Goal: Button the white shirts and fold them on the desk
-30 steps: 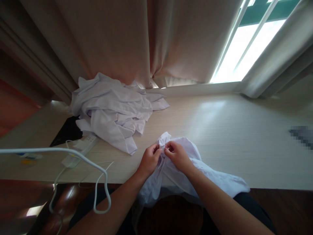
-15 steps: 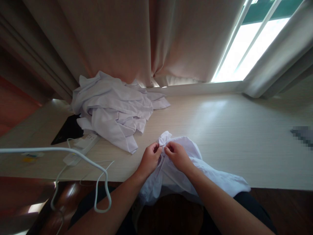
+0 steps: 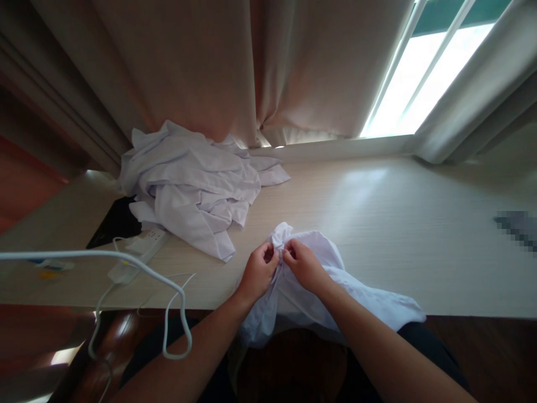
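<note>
A white cloth garment (image 3: 310, 302) lies bunched at the table's front edge and drapes over it toward my lap. My left hand (image 3: 262, 267) pinches the gathered fabric from the left, its thumb and forefinger pressed together. From the right, my right hand (image 3: 301, 262) grips the same gather, fingertips close to those of the left. A small crumpled tuft of the cloth sticks up beyond both hands. Exactly what lies between the fingertips is too small to make out.
A heap of white garments (image 3: 197, 184) lies at the back left, beside a black flat object (image 3: 115, 221) and a white power strip (image 3: 145, 252). A white cable (image 3: 126, 257) loops across the left foreground. Curtains (image 3: 188, 67) hang behind the pale table (image 3: 377, 224).
Both hands stay on the gathered cloth with only a slight shift of the fingers. The whole view has moved a little; the heap has not changed.
</note>
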Demonstrator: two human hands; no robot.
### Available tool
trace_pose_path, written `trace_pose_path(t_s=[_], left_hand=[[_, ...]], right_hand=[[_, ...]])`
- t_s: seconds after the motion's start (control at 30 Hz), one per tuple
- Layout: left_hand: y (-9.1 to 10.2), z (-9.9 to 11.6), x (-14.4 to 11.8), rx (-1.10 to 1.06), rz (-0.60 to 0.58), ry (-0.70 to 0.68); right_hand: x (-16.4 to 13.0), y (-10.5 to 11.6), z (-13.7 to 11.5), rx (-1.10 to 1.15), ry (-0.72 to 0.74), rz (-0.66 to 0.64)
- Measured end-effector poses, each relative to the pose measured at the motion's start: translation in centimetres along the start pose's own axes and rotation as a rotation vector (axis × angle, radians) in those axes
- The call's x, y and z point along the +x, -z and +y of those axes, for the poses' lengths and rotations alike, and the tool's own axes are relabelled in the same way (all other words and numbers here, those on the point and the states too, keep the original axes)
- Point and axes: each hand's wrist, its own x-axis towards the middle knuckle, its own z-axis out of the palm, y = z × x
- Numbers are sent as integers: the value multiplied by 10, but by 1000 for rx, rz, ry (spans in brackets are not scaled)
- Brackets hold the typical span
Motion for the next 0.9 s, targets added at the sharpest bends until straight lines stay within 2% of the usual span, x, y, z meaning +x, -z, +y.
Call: trace_pose_path(t_s=[0.13,0.27,0.47,0.77,0.9], left_hand=[[-3,-2,1,-346,-38,174],[-5,-4,0,-473,-24,251],[-4,-9,-2,-447,-15,227],[-4,-10,1,-319,18,144],[-4,-12,1,-340,5,169]], right_hand=[[-1,-2,-1,45,30,20],[0,-3,-1,19,16,20],[0,-4,3,-70,-42,-1],[-2,-6,5,-14,31,36],[-3,-11,9,-34,30,40]])
